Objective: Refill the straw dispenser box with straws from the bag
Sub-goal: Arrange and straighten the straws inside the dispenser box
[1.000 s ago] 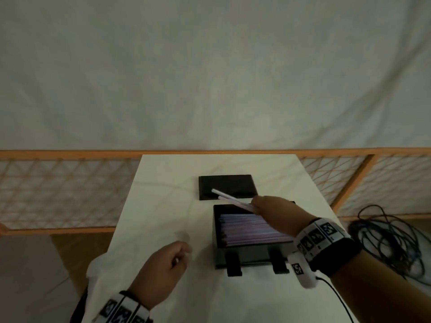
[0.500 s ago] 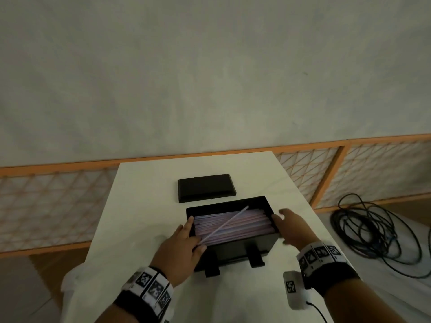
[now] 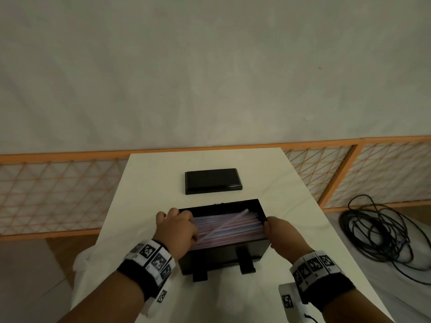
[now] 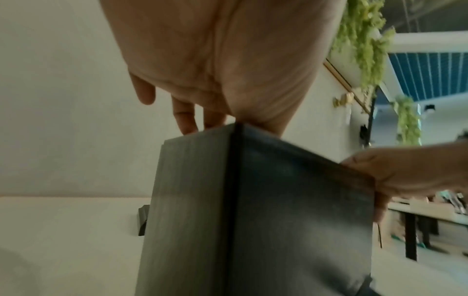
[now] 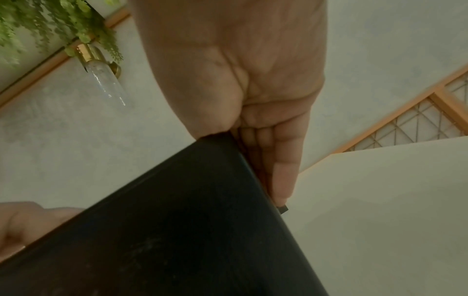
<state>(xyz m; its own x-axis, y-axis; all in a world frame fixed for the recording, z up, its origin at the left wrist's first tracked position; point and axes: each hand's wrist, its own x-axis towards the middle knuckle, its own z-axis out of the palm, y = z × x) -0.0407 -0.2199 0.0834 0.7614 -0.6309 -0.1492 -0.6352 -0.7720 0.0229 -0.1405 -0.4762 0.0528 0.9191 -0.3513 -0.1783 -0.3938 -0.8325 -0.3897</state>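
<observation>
The black straw dispenser box (image 3: pixel 224 255) sits open near me on the white worktop (image 3: pixel 149 187), packed with thin, light straws (image 3: pixel 233 226), one lying crosswise. My left hand (image 3: pixel 178 229) curls over its left wall and my right hand (image 3: pixel 285 236) pinches the right wall. The box looks rigid, so the walls seem the best grip. Its lid (image 3: pixel 212 181) lies beyond.

The right hand (image 5: pixel 240 70) pinched the black dispenser box (image 5: pixel 177 230) at its top corner. Its fingers (image 5: pixel 283 170) lay flat down the side wall and its thumb was hidden behind the rim. The left hand (image 5: pixel 22 224) touched the box's far edge. Beyond lay a white table (image 5: pixel 380 200), an orange lattice screen (image 5: pixel 418 120), hanging greenery (image 5: pixel 50 24) and a glass wall lamp (image 5: pixel 106 84).
</observation>
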